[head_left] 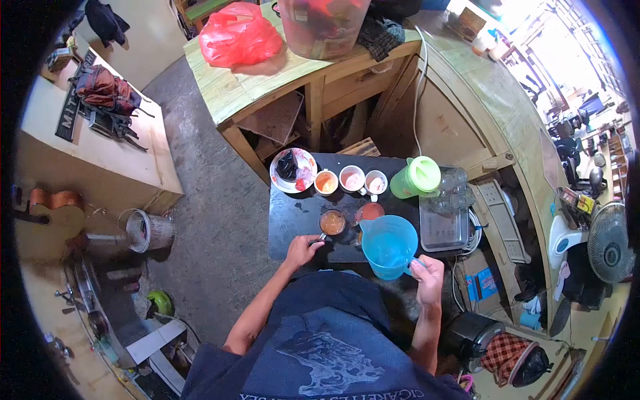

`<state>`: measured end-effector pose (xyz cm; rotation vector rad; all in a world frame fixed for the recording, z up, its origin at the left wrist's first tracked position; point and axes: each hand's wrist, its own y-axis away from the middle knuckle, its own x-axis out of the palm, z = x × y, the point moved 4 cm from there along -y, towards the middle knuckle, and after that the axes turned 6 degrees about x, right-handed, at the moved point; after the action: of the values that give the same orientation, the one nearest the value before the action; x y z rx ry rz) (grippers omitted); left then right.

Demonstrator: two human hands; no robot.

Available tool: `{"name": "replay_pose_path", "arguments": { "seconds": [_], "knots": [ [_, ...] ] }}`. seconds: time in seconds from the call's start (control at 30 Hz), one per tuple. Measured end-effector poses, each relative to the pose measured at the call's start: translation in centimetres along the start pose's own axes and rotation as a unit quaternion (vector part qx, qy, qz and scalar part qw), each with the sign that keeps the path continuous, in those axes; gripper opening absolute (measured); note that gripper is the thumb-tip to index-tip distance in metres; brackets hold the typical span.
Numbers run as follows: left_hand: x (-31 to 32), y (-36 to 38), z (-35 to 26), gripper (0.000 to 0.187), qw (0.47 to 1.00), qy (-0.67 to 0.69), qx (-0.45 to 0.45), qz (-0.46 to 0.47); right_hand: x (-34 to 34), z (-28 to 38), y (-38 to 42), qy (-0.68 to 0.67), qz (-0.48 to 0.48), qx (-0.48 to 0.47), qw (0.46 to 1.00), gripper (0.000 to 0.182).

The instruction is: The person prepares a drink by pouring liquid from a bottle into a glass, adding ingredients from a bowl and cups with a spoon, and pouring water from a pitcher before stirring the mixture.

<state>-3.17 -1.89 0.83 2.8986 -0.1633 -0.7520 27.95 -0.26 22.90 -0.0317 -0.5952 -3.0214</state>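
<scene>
My left hand (303, 252) is closed on the handle of a small metal spoon whose end reaches a cup of brown liquid (332, 223). My right hand (427, 270) grips the handle of a blue pitcher (389, 247), held over the front edge of the dark table (287, 227). Beside the pitcher's spout is a reddish cup (370, 212), partly hidden by it. Behind them stand an orange-filled cup (326, 182) and two white cups (351, 179) (376, 183) with pale pink contents.
A patterned plate (308, 163) with small plastic bags lies at the back left. A green lidded pitcher (415, 177), several clear glasses (455, 189) and a clear tray (443, 230) are on the right. Beyond is a wooden counter (240, 87) with a red bag (240, 37).
</scene>
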Motion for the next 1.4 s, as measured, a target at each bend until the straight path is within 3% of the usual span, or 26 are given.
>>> {"name": "replay_pose_path", "arguments": {
  "seconds": [0.17, 0.3, 0.47, 1.0, 1.2, 1.3, 1.4],
  "knots": [
    [-0.2, -0.1, -0.5, 0.027, 0.999, -0.025, -0.010, 0.022, -3.7, -0.7, 0.3, -0.184, -0.058, -0.041, 0.980, 0.033],
    [-0.1, 0.1, -0.5, 0.027, 0.998, -0.045, 0.029, -0.014, -6.3, -2.7, -0.2, -0.239, -0.109, -0.117, 0.958, 0.035],
    [-0.7, 0.3, -1.9, 0.028, 0.994, -0.106, -0.013, 0.008, -8.7, -5.3, -1.8, -0.224, -0.155, -0.164, 0.948, 0.036],
    [0.5, 0.2, -0.7, 0.019, 0.992, -0.130, -0.012, -0.001, -8.7, -16.0, -8.6, -0.212, -0.220, -0.127, 0.943, 0.039],
    [0.5, -0.1, -0.8, 0.025, 0.992, -0.127, -0.018, 0.003, -10.7, -18.7, -10.0, -0.270, -0.231, -0.109, 0.928, 0.032],
    [0.3, -0.3, -0.7, 0.029, 0.996, -0.087, -0.015, 0.005, -10.9, -19.6, -10.4, -0.233, -0.228, -0.118, 0.938, 0.020],
    [-0.3, -0.7, -0.5, 0.029, 0.999, -0.045, 0.016, 0.026, -10.3, -17.7, -9.6, -0.090, -0.292, -0.163, 0.938, 0.004]
  ]
}}
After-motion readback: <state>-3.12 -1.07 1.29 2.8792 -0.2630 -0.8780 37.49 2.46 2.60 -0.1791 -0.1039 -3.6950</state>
